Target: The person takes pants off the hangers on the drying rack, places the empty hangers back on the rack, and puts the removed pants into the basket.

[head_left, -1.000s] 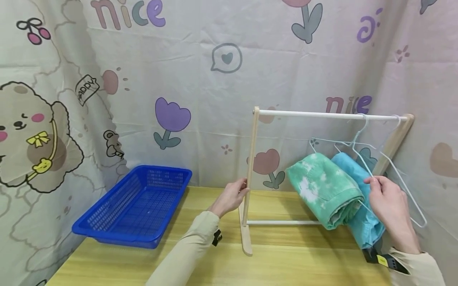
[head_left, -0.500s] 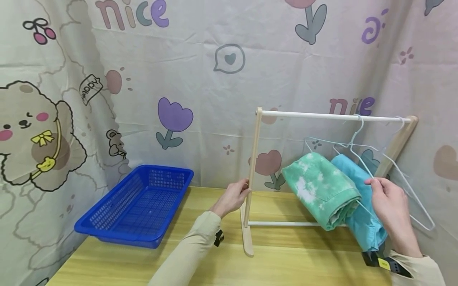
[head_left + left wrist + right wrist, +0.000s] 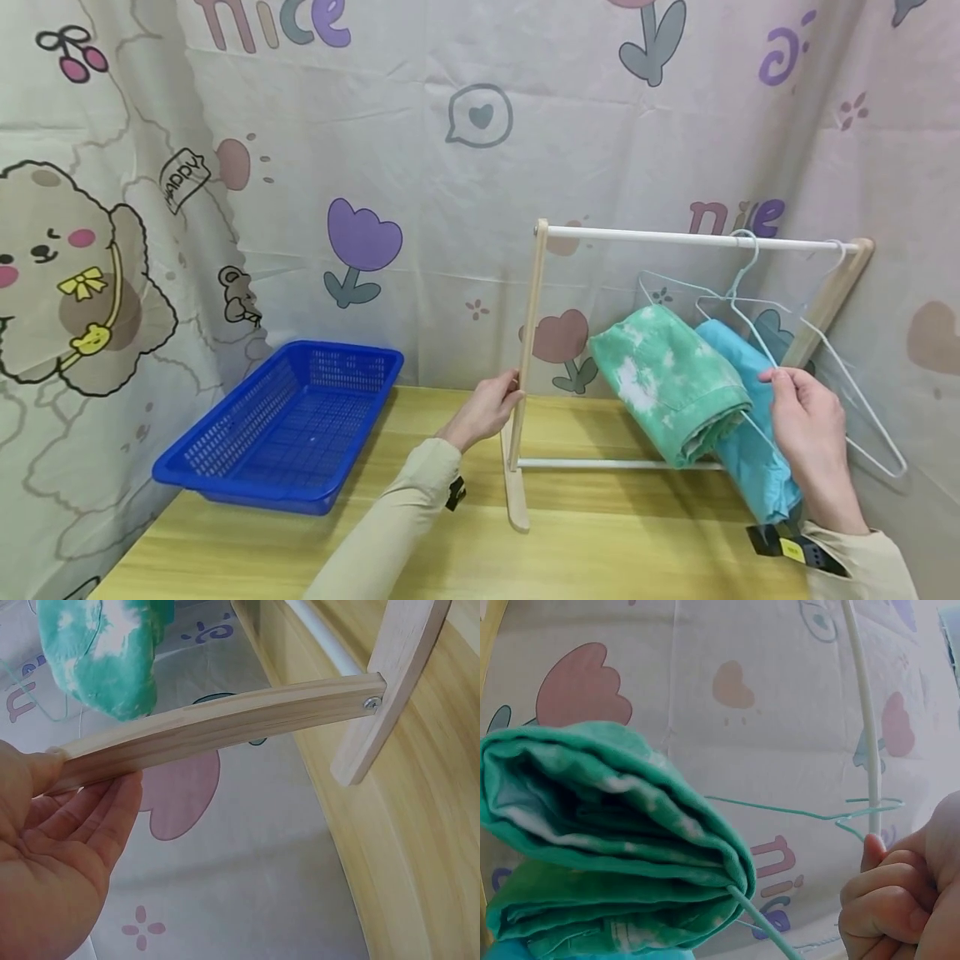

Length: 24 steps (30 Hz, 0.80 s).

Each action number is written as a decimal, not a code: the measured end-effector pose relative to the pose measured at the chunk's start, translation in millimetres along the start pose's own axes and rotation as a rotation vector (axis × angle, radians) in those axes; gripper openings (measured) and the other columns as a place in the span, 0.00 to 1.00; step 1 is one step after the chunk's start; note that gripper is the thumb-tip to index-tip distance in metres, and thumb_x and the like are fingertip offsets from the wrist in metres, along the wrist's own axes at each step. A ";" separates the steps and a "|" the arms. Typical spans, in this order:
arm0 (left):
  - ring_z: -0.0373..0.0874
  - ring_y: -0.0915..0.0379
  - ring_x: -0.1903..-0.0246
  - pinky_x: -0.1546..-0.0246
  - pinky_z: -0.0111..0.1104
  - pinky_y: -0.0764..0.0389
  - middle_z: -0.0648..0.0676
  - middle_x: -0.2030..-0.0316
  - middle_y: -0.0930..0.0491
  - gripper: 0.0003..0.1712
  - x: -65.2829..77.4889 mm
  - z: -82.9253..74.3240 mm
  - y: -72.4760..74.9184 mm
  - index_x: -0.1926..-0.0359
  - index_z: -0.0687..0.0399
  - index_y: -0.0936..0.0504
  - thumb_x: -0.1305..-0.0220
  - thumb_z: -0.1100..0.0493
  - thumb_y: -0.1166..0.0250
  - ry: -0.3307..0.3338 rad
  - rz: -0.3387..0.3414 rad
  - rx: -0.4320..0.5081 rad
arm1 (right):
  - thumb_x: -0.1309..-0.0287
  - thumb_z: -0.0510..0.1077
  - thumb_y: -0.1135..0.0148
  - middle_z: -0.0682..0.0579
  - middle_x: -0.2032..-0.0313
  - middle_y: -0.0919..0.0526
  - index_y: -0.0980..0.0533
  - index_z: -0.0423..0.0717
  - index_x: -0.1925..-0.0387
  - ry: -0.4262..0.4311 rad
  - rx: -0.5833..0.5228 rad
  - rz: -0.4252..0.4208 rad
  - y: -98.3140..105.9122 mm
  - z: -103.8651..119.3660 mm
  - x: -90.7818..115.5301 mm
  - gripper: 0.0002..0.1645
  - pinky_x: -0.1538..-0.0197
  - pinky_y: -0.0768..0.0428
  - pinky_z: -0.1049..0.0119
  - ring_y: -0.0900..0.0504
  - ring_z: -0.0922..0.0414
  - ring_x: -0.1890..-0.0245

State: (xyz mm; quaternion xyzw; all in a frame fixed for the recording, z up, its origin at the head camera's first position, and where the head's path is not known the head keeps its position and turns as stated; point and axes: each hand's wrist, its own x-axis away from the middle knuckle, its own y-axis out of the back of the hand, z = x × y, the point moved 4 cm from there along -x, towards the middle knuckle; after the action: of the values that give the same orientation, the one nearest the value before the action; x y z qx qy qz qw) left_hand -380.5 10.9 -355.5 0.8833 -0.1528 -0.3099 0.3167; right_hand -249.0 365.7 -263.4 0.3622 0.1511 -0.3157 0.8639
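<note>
My left hand (image 3: 483, 408) grips the left wooden upright (image 3: 210, 727) of a small clothes rack, thumb on one side and fingers on the other. A folded green tie-dyed garment (image 3: 667, 375) hangs over the lower bar of a pale teal wire clothes hanger (image 3: 757, 250). The hanger's hook is at the rack's white top rail (image 3: 637, 237), seeming to sit slightly above it. My right hand (image 3: 810, 425) pinches the hanger's right sloping wire with curled fingers. Just behind, a folded blue garment (image 3: 768, 487) hangs on a white hanger (image 3: 862, 400), partly covered by the green one.
A blue perforated plastic basket (image 3: 322, 492) stands at the left of the yellow wood-grain table (image 3: 420, 550). A white lower rail (image 3: 600, 463) joins the rack's feet. Patterned curtain (image 3: 420, 192) encloses the back and sides.
The teal hanger with the green garment has moved slightly left and up along the rail, with my right hand pinching it. My left hand keeps its grip on the upright.
</note>
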 end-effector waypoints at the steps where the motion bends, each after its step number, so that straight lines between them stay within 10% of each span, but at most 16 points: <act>1: 0.45 0.24 0.58 0.60 0.29 0.22 0.57 0.60 0.22 0.11 -0.3 -0.1 0.1 0.51 0.57 0.30 0.32 0.61 0.51 0.002 0.003 -0.001 | 0.34 0.59 0.66 0.51 0.86 0.35 0.27 0.44 0.55 -0.005 -0.007 -0.003 0.1 0.9 -0.2 0.28 0.85 0.40 0.61 0.38 0.53 0.87; 18: 0.44 0.25 0.58 0.60 0.27 0.23 0.57 0.59 0.23 0.12 -1.2 -0.1 -6.1 0.50 0.59 0.31 0.31 0.60 0.52 0.001 0.015 -0.003 | 0.36 0.51 0.52 0.54 0.94 0.43 0.26 0.43 0.71 -0.054 -0.469 -0.072 -6.3 12.4 1.4 0.17 0.91 0.53 0.59 0.46 0.58 0.95; 24: 0.43 0.25 0.59 0.62 0.27 0.22 0.56 0.60 0.22 0.11 -1.1 1.1 -3.4 0.50 0.58 0.31 0.31 0.60 0.52 0.004 0.009 -0.022 | 0.36 0.55 0.55 0.54 0.93 0.43 0.28 0.43 0.71 -0.034 -0.423 -0.036 -2.2 19.3 4.8 0.20 0.90 0.51 0.58 0.45 0.57 0.94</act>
State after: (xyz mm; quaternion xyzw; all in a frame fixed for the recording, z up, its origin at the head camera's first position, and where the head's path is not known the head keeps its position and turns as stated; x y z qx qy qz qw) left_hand -381.8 13.5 -357.9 0.8797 -0.1528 -0.3084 0.3282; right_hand -246.2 348.5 -253.6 0.1646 0.2057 -0.2986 0.9173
